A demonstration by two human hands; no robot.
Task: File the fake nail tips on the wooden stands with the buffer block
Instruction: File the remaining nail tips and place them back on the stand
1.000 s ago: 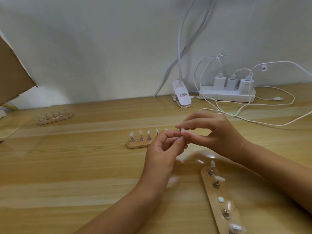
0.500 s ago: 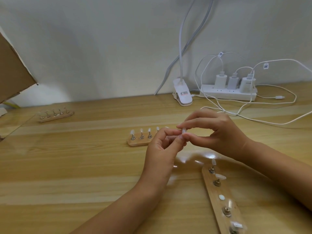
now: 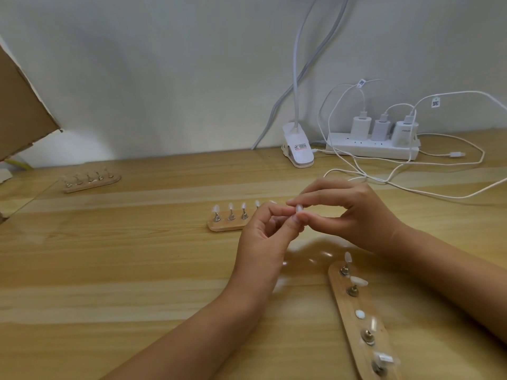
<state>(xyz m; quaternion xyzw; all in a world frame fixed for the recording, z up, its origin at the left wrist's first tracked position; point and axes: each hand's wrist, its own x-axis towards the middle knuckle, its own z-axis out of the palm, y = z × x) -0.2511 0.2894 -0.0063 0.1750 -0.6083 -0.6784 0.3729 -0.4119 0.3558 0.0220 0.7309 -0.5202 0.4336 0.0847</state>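
The left hand (image 3: 263, 237) and right hand (image 3: 354, 215) together pinched one nail tip (image 3: 299, 207) above the bench (image 3: 109, 270); the nearest wooden stand (image 3: 347, 305) lay at 5 o'clock, long axis 11-to-5, closer to the right hand.

Head-worn view, forward-down, near the desk (image 3: 109, 270)

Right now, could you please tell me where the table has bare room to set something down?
Free: the near-left wood, bordered by the middle stand and the left forearm; also the stretch between the far-left stand and the middle stand. Crowded: back right, with power strip and cables, and around the near-right stand.
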